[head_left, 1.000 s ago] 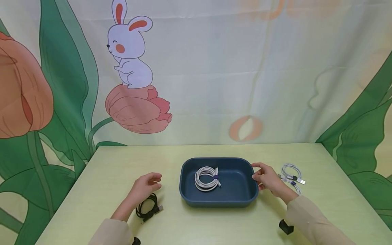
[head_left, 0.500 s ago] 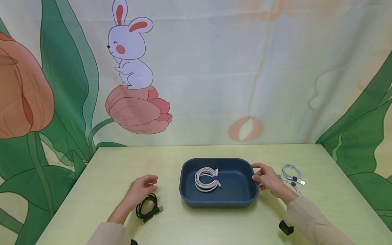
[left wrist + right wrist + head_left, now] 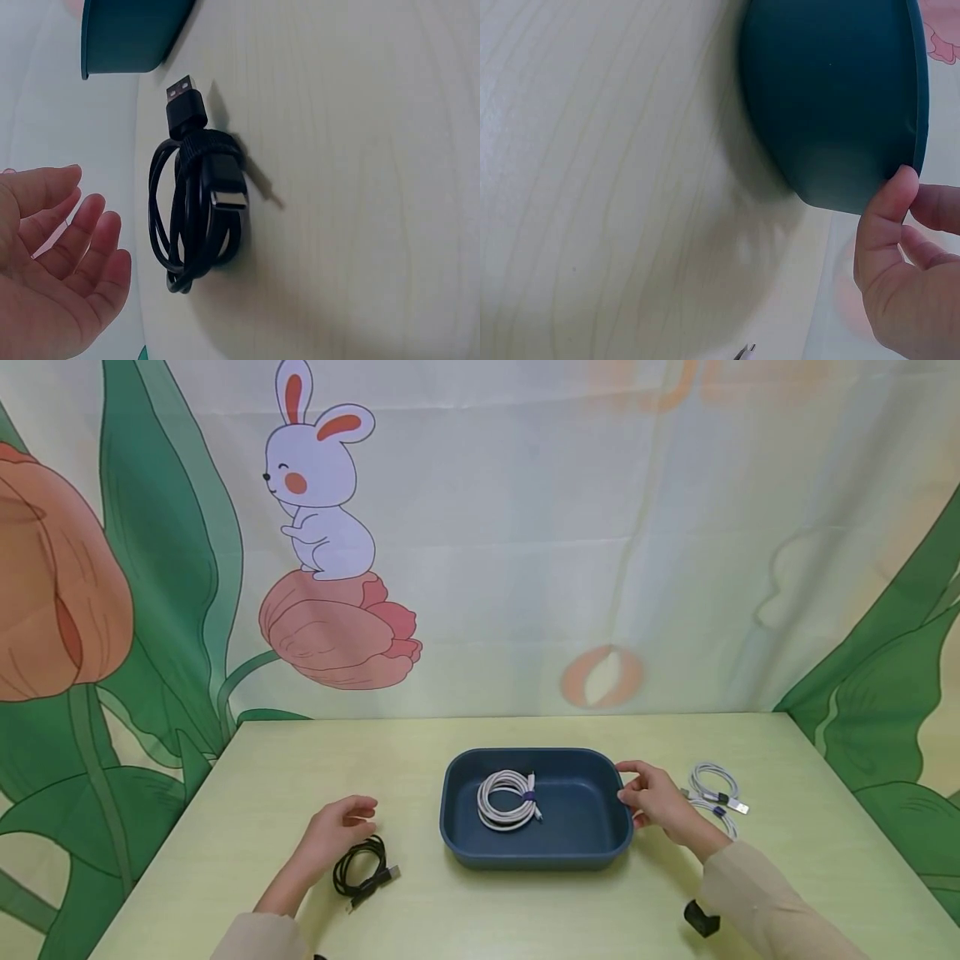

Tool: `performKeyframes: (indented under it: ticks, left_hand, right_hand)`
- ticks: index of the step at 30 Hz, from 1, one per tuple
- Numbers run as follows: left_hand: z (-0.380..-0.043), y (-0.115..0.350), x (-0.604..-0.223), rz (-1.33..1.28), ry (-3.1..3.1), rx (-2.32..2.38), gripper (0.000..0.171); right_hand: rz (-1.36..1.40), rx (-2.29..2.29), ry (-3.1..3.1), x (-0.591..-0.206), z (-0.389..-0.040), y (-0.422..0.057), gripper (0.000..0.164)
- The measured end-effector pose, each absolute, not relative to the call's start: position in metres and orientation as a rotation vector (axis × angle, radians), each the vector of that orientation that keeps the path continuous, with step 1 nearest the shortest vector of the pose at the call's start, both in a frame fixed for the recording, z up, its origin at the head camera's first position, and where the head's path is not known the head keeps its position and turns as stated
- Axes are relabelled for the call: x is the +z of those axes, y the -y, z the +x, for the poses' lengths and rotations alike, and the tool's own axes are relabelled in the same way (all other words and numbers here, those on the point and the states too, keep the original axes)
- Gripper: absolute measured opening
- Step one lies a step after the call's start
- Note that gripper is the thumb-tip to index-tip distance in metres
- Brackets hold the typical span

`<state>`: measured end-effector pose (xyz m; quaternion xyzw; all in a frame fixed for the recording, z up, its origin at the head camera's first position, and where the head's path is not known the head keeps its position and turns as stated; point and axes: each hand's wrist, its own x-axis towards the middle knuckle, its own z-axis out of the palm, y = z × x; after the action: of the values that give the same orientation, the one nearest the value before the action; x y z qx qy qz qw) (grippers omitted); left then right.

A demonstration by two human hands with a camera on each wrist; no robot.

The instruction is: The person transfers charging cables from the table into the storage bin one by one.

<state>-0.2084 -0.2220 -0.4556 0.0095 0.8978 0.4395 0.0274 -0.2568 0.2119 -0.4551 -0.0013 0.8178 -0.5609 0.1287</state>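
Note:
A dark blue plastic bin (image 3: 536,862) stands mid-table, with a coiled white cable (image 3: 507,821) inside, bound by a purple strap. My right hand (image 3: 660,802) holds the bin at its right end; in the right wrist view the thumb (image 3: 891,199) lies against the outer wall at the rim. My left hand (image 3: 333,835) hovers with loosely bent fingers and nothing in them. Close beside it lies a coiled black USB cable (image 3: 360,870) on the table. The left wrist view shows its USB plug (image 3: 186,109), a smaller metal-tipped plug (image 3: 227,184) and a black strap.
Right of the bin, partly behind the right hand, lie two coiled white cables (image 3: 716,787) with dark straps. A small black block (image 3: 701,918) shows below the right sleeve. The pale wooden table (image 3: 525,910) ends at a printed cloth backdrop (image 3: 510,543).
My left hand has drawn back a little, left and toward me, away from the bin. The right hand, the bin and the cables keep their places.

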Motion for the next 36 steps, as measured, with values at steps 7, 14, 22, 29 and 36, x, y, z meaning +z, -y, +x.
performKeyframes:
  ticks: [7,14,22,29,36]
  left_hand:
    - [-0.206,0.228,-0.46,-0.004,-2.762,1.368,0.034]
    - [-0.204,0.232,-0.461,-0.02,-2.767,1.364,0.035]
    - [-0.203,0.236,-0.466,-0.054,-2.774,1.357,0.034]
    - [-0.202,0.239,-0.471,-0.063,-2.765,1.374,0.034]
    - [-0.2,0.243,-0.472,-0.062,-2.784,1.321,0.034]
  right_hand:
    - [0.0,-1.64,-2.37,-0.456,-0.257,-0.212,0.045]
    - [0.006,-1.635,-2.37,-0.455,-0.257,-0.212,0.045]
    - [0.005,-1.637,-2.369,-0.456,-0.258,-0.212,0.045]
    - [-0.004,-1.636,-2.367,-0.455,-0.257,-0.212,0.045]
    - [-0.002,-1.633,-2.368,-0.454,-0.257,-0.212,0.046]
